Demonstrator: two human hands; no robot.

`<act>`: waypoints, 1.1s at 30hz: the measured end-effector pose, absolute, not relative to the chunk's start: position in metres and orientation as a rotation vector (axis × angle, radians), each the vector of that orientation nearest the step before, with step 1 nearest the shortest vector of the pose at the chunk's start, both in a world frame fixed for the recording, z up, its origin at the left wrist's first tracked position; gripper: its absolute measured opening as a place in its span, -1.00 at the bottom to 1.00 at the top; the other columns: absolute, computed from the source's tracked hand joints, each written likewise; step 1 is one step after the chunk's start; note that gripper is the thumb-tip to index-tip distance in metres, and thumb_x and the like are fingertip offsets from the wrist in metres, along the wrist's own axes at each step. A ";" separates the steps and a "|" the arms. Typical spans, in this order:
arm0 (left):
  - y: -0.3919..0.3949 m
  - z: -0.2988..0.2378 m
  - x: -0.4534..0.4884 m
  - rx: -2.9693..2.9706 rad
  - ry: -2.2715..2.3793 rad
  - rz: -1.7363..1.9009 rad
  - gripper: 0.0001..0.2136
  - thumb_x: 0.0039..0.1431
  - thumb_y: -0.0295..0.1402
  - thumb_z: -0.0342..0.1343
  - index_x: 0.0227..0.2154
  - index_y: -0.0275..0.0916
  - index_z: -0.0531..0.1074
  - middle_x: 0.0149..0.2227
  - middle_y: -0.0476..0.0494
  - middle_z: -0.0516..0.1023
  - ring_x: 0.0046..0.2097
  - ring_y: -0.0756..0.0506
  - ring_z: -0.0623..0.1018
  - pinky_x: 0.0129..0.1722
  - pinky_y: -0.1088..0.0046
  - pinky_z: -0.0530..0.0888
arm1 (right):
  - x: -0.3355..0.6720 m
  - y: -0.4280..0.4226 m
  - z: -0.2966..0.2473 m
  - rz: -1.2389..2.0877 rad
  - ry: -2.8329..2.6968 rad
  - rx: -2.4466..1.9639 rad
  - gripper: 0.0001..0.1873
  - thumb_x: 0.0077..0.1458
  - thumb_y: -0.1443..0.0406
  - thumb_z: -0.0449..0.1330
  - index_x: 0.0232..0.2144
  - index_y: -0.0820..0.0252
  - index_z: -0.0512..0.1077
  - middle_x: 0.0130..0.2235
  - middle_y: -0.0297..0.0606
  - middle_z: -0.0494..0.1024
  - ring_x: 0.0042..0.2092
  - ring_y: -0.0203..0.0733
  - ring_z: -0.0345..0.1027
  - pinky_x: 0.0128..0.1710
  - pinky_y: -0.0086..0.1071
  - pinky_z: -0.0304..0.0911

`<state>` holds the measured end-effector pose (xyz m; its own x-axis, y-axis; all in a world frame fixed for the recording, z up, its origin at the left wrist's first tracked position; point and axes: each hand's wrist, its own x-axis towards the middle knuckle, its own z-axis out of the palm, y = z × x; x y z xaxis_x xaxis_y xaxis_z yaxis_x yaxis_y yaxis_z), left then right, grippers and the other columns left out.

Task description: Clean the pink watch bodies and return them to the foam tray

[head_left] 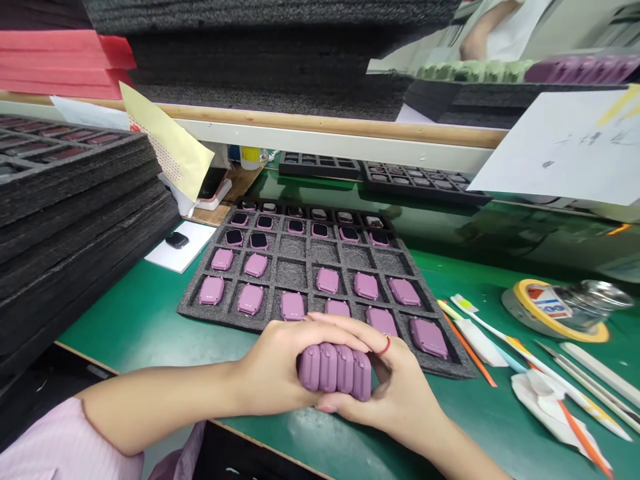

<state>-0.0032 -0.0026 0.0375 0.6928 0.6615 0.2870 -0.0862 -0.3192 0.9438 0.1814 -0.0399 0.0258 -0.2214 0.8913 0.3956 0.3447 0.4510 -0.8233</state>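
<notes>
A row of four purple watch cases [336, 372] is held on edge, face to face, over the near edge of the table [150, 340]. It is gripped from one side by the left hand [280, 363], and from the other by the right hand [400, 387], whose fingers are curled across the top and whose thumb is set below. Just beyond, a black foam tray [291, 273] is laid on the table; in its near rows purple backs are turned up, in its far rows dark screens. Near the table's left edge, a dark watch [177, 240] is placed on a white card [163, 250]. Toward the right edge, a tape roll [525, 307] and a crumpled tissue [543, 400] are seen.
</notes>
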 end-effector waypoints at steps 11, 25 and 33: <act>-0.003 0.037 -0.003 1.768 0.541 0.808 -0.64 0.15 -0.25 0.34 0.00 -0.21 0.56 0.07 -0.17 0.62 0.05 -0.16 0.63 0.06 0.41 0.51 | 0.182 -0.042 0.022 0.836 -1.754 -1.075 -0.27 -0.09 0.02 0.50 0.13 -0.02 0.45 0.03 -0.21 0.65 0.06 0.01 0.57 0.05 -0.24 0.51; 0.004 0.023 -0.001 1.980 0.470 0.872 -0.67 0.25 -0.29 0.21 0.06 -0.13 0.53 0.12 -0.29 0.50 0.25 -0.25 0.41 0.29 0.17 0.32 | 0.168 -0.042 0.011 0.919 -1.467 -1.134 0.06 -0.15 -0.06 0.50 0.33 -0.01 0.21 0.25 -0.07 0.44 0.11 0.07 0.52 0.02 -0.16 0.54; 0.001 0.033 0.004 1.368 0.541 0.607 0.08 -0.25 -0.31 0.55 0.34 -0.11 0.07 0.32 -0.43 0.25 0.34 -0.43 0.30 0.27 -0.13 0.28 | 0.171 -0.046 0.015 0.553 -1.579 -1.079 -0.05 -0.02 0.11 0.48 0.35 -0.03 0.18 0.08 -0.11 0.60 -0.02 0.05 0.60 -0.04 -0.14 0.59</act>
<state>0.0044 0.0013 0.0325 0.7336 0.6796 -0.0047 -0.0835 0.0969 0.9918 0.1709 -0.0461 0.0149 0.0063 0.8587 0.5125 0.3515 0.4779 -0.8050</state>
